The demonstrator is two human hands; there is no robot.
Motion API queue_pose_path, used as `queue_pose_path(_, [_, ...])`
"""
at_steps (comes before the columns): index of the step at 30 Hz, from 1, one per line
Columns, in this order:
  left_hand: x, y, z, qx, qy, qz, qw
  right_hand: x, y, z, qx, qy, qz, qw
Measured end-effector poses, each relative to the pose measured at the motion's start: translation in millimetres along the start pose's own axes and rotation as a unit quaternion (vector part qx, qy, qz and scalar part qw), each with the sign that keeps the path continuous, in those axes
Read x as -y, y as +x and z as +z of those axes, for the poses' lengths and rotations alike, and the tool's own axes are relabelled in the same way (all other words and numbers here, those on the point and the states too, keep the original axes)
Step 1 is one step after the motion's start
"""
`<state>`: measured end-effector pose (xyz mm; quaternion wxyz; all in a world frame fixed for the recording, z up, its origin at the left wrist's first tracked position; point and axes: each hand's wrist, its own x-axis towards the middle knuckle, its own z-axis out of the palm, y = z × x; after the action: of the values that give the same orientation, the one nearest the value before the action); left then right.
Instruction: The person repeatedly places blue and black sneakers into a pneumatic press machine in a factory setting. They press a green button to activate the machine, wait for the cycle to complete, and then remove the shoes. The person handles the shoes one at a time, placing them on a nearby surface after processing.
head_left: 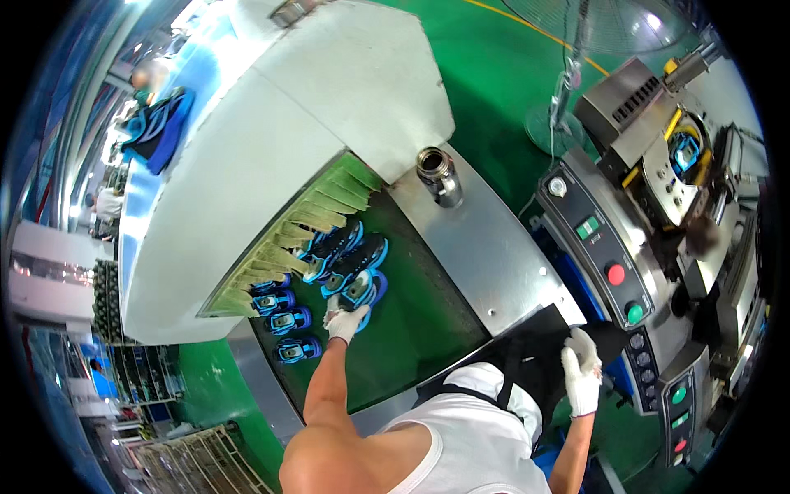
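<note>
Several black-and-blue shoes rest on a green conveyor belt (411, 346), some in a row at its left side. My left hand (344, 323), in a white glove, reaches over the belt with its fingers at the heel end of the nearest shoe (360, 286). Its fingers look closed on that shoe, though the grip is partly hidden. Just beyond, another black shoe (362, 257) with a bright blue sole lies close alongside. At the right, above my dark apron, my right hand (581, 369) is gloved too, loosely curved, thumb and fingers apart, with nothing in it.
A pale machine housing (247, 181) with a green strip curtain (329, 198) covers the belt's far end. An open metal flask (440, 177) stands on the steel ledge. To the right are a button panel (597, 247), a machine holding a blue shoe (685, 152), and a fan (559, 123).
</note>
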<state>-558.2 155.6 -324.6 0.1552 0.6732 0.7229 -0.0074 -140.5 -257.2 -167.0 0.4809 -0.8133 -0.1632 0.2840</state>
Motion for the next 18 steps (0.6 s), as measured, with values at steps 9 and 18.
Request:
queue_pose_path(9, [-260.9,-108.3,-109.9,0.195,-0.032,0.67,0.715,116.4,46.4,100.9,0.172,-0.336,-0.387,0.841])
queue_pose_path(18, [-501.3,-212.1,-176.1,0.186,-0.141,0.888,0.397,61.9,-16.1,-33.7,0.017,0.17,0.009,0.985])
